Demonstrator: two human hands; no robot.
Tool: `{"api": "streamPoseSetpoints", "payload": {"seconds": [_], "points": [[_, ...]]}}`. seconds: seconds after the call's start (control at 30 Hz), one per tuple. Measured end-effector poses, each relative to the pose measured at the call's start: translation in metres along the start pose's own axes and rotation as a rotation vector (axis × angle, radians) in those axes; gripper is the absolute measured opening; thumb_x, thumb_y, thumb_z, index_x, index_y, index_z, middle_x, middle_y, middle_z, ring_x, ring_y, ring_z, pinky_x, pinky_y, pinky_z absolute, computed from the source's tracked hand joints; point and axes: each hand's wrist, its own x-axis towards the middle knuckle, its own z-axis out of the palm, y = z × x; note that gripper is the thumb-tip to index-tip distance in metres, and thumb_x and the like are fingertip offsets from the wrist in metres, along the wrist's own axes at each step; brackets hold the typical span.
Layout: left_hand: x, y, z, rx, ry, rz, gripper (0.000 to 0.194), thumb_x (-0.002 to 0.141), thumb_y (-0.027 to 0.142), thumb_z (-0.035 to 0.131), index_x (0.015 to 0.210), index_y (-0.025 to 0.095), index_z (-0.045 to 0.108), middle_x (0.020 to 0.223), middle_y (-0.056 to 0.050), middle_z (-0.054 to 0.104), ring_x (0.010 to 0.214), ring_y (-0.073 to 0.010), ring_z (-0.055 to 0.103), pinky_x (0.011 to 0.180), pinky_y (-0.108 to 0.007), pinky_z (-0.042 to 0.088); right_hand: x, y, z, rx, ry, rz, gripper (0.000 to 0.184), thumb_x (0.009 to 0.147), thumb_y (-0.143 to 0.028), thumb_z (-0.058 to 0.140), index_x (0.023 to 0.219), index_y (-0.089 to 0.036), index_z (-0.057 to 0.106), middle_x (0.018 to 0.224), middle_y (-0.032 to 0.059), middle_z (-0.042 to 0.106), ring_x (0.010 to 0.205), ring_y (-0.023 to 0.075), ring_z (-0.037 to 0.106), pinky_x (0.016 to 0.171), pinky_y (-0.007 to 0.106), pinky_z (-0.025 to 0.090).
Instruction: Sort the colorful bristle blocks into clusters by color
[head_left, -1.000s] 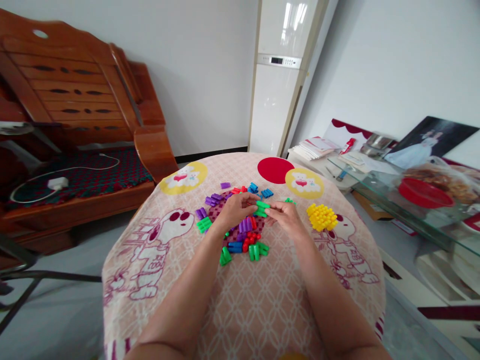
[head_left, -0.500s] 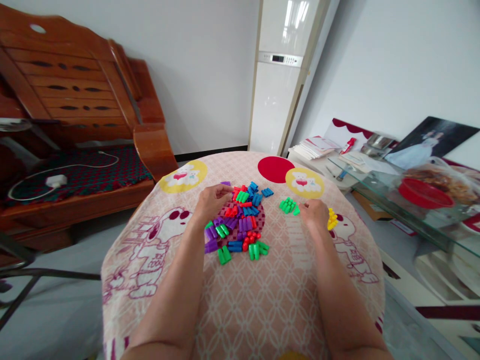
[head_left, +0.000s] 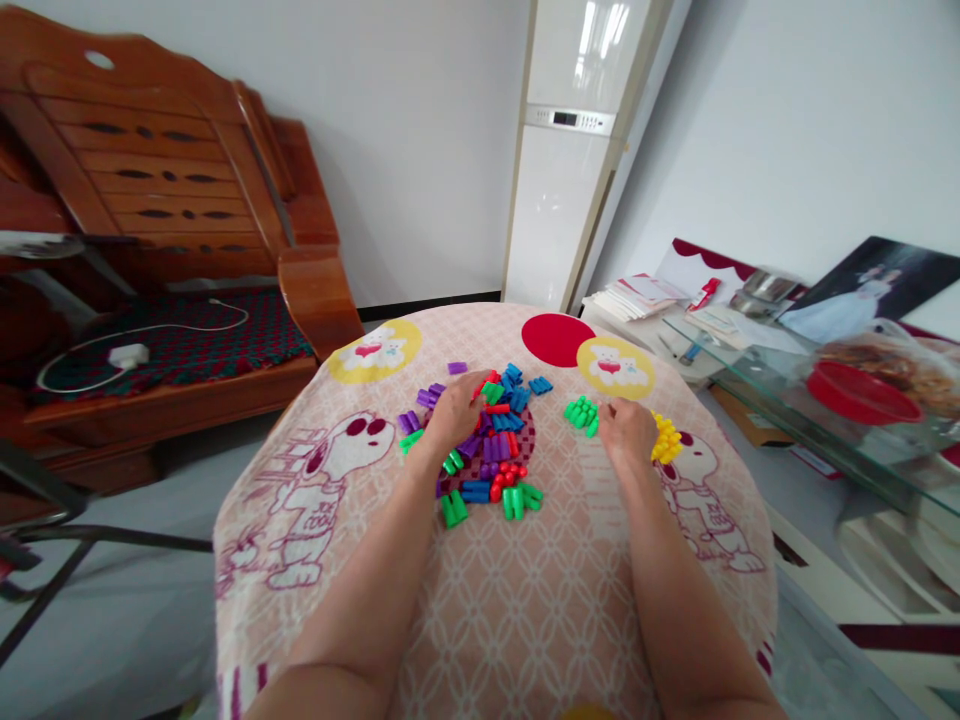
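Note:
A pile of small plastic building pieces in several colours lies mid-table. My left hand (head_left: pixel 457 410) reaches over its far left part, fingers stretched out and slightly apart. Its fingertips are beside a green piece (head_left: pixel 493 391) and red ones at the back of the pile. Blue pieces (head_left: pixel 519 400) lie just right of them, purple pieces (head_left: pixel 431 396) to the left. My right hand (head_left: pixel 628 430) rests on the table with fingers curled together; what they hold, if anything, is hidden. It lies between a green cluster (head_left: pixel 581 413) and a yellow cluster (head_left: pixel 666 438).
A patterned cloth (head_left: pixel 517 620) covers the round table. A wooden bench (head_left: pixel 172 190) with a white charger (head_left: pixel 129 355) stands left. On the right, a glass shelf (head_left: pixel 757 385) bears a red bowl (head_left: pixel 862 392) and papers. A tall white cabinet unit (head_left: pixel 562 200) stands behind.
My left hand has moved right and over the pile, to the red and green pieces, uncovering purple pieces on the left. My right hand has hardly moved. The view has shifted slightly.

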Motion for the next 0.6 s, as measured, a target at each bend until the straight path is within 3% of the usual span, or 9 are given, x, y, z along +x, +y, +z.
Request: {"api": "streamPoseSetpoints", "payload": {"seconds": [0.13, 0.33, 0.47, 0.6], "points": [[0.0, 0.002, 0.022, 0.079, -0.089, 0.128, 0.045, 0.088, 0.015, 0.05, 0.131, 0.012, 0.06, 0.129, -0.017, 0.064, 0.122, -0.0271, 0.058, 0.109, -0.045, 0.043, 0.0, 0.001, -0.002, 0.028, 0.042, -0.019, 0.036, 0.095, -0.035, 0.049, 0.088, -0.015, 0.078, 0.09, 0.0154, 0.076, 0.074, 0.0211, 0.062, 0.06, 0.03, 0.03], [-0.002, 0.002, 0.007, 0.08, -0.052, 0.06, 0.03, 0.08, 0.036, 0.072, 0.102, 0.017, 0.07, 0.101, -0.012, 0.07, 0.1, -0.0282, 0.064, 0.095, -0.044, 0.049, 0.006, 0.011, -0.001, 0.174, 0.154, -0.032, 0.031, 0.089, -0.03, 0.053, 0.074, -0.014, 0.075, 0.076, 0.0129, 0.073, 0.066, 0.0194, 0.058, 0.059, 0.029, 0.03], [0.0, 0.023, -0.005, -0.313, -0.039, -0.071, 0.036, 0.078, 0.044, 0.073, 0.099, 0.016, 0.069, 0.094, -0.008, 0.072, 0.086, -0.0226, 0.067, 0.08, -0.035, 0.053, 0.0, 0.0, -0.001, 0.572, 0.075, -0.228, 0.025, 0.084, -0.034, 0.058, 0.072, -0.016, 0.072, 0.067, 0.0068, 0.07, 0.064, 0.018, 0.059, 0.06, 0.027, 0.039], [-0.001, 0.043, -0.004, -0.813, -0.181, -0.122, 0.047, 0.075, 0.05, 0.075, 0.101, 0.013, 0.064, 0.091, -0.007, 0.072, 0.081, -0.0193, 0.069, 0.074, -0.031, 0.055, -0.023, -0.031, -0.006, 0.855, -0.065, -0.478, 0.022, 0.079, -0.035, 0.066, 0.091, -0.018, 0.073, 0.072, 0.0027, 0.071, 0.065, 0.0164, 0.062, 0.064, 0.025, 0.045]]}}
